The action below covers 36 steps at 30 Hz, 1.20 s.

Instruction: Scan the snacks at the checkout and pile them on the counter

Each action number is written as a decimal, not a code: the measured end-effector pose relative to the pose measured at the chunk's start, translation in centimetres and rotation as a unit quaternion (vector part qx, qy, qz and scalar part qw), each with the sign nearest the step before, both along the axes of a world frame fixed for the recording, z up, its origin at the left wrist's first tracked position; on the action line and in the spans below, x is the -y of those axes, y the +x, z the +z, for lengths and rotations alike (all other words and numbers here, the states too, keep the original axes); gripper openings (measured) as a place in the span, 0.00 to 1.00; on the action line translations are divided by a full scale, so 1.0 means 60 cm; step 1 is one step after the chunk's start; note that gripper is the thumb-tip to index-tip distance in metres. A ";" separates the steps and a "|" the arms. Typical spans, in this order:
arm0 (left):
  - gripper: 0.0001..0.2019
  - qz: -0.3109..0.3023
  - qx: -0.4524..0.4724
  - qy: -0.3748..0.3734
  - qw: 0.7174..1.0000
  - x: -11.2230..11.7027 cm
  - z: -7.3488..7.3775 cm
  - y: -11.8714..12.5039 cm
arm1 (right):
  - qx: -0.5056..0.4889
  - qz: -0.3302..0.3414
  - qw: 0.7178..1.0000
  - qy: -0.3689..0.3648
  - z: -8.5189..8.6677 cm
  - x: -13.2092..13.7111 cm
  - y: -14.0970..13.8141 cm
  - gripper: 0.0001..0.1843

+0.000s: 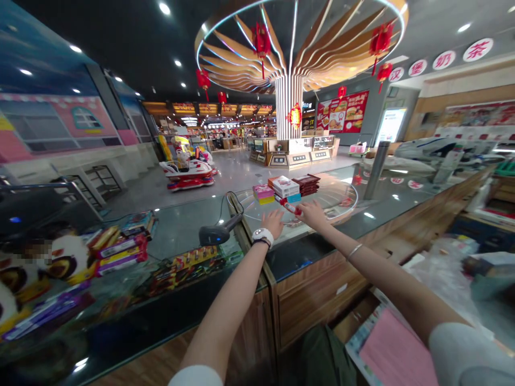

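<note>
Both my arms reach forward over a glass counter [374, 209]. My left hand [272, 221], with a white watch on its wrist, lies flat on the glass with fingers stretched out. My right hand [310, 213] is closed round a small red and white box [290, 206]. Just beyond the hands stand small stacks of boxes: a pink and yellow stack [263, 193], a white and blue stack [285, 188] and a dark red stack [306, 184].
A black barcode scanner [219, 232] with its cable lies on the glass left of my left hand. Packaged goods [116, 245] pile up at the far left. A grey post [376, 169] stands on the counter to the right. Pink paper [396, 354] lies below.
</note>
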<state>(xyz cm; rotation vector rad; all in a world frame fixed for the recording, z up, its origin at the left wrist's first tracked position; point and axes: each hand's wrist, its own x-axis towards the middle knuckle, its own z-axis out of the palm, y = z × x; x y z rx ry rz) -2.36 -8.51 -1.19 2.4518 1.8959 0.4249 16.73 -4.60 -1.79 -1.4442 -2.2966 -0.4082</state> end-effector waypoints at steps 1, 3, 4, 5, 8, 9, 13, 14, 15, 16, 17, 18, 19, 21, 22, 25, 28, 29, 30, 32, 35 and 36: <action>0.24 0.000 -0.001 0.000 1.000 0.000 -0.003 -0.003 | 0.006 -0.004 1.000 -0.002 0.002 -0.003 -0.003 0.11; 0.23 0.004 -0.001 -0.002 1.000 0.001 -0.005 -0.008 | 0.008 -0.009 1.000 -0.003 0.007 -0.009 -0.011 0.12; 0.23 0.006 -0.001 -0.005 1.000 0.001 -0.006 -0.009 | 0.007 -0.009 1.000 -0.003 0.009 -0.012 -0.014 0.12; 0.23 0.007 -0.002 -0.008 1.000 0.002 -0.006 -0.009 | 0.006 -0.010 1.000 -0.003 0.010 -0.014 -0.018 0.12; 0.22 0.007 -0.003 -0.011 1.000 0.002 -0.004 -0.007 | 0.011 -0.011 1.000 -0.004 0.015 -0.020 -0.028 0.12; 0.22 0.006 -0.004 -0.011 1.000 0.001 -0.004 -0.006 | 0.014 -0.012 1.000 -0.004 0.016 -0.022 -0.031 0.12; 0.22 0.010 -0.006 -0.017 1.000 0.001 -0.003 -0.006 | 0.020 -0.023 1.000 -0.001 0.018 -0.036 -0.044 0.13; 0.22 0.011 -0.006 -0.019 1.000 0.001 -0.003 -0.007 | 0.021 -0.026 0.999 -0.005 0.019 -0.041 -0.048 0.13; 0.22 0.012 -0.006 -0.021 1.000 0.001 -0.003 -0.007 | 0.020 -0.028 0.999 -0.009 0.019 -0.045 -0.051 0.13; 0.22 0.011 -0.006 -0.022 1.000 0.000 -0.003 -0.008 | 0.020 -0.029 0.999 -0.014 0.019 -0.049 -0.054 0.14; 0.21 0.010 -0.005 -0.022 1.000 0.000 -0.004 -0.008 | 0.019 -0.030 0.999 -0.018 0.019 -0.052 -0.056 0.14; 0.21 0.009 -0.005 -0.021 1.000 -0.001 -0.004 -0.008 | 0.019 -0.030 0.999 -0.022 0.019 -0.054 -0.057 0.15; 0.21 0.007 -0.004 -0.019 1.000 -0.001 -0.004 -0.008 | 0.018 -0.030 0.999 -0.024 0.019 -0.055 -0.058 0.15; 0.21 0.004 -0.003 -0.017 1.000 -0.002 -0.003 -0.008 | 0.013 -0.032 0.999 -0.030 0.016 -0.051 -0.056 0.19; 0.21 0.004 -0.003 -0.017 1.000 -0.002 -0.003 -0.007 | 0.008 -0.034 0.999 -0.033 0.013 -0.046 -0.054 0.20; 0.21 0.009 -0.004 -0.020 1.000 -0.002 -0.003 -0.006 | -0.012 -0.031 0.999 -0.036 -0.003 -0.028 -0.046 0.24; 0.22 0.006 -0.003 -0.016 1.000 -0.001 -0.004 -0.004 | -0.031 0.001 0.997 -0.068 -0.022 -0.014 -0.039 0.28; 0.22 0.003 -0.002 -0.013 1.000 0.000 -0.005 -0.004 | -0.035 0.011 0.995 -0.092 -0.028 -0.012 -0.038 0.31; 0.22 0.001 -0.001 -0.012 1.000 0.000 -0.005 -0.004 | -0.037 0.018 0.992 -0.121 -0.031 -0.012 -0.038 0.33; 0.21 0.000 0.002 -0.009 1.000 0.000 -0.006 -0.004 | -0.034 0.027 0.983 -0.176 -0.035 -0.015 -0.040 0.37; 0.21 0.003 0.007 -0.005 1.000 -0.002 -0.008 -0.006 | -0.023 0.035 0.975 -0.216 -0.036 -0.026 -0.047 0.41; 0.21 0.005 0.009 -0.003 1.000 -0.003 -0.009 -0.006 | -0.021 0.035 0.975 -0.219 -0.036 -0.031 -0.050 0.42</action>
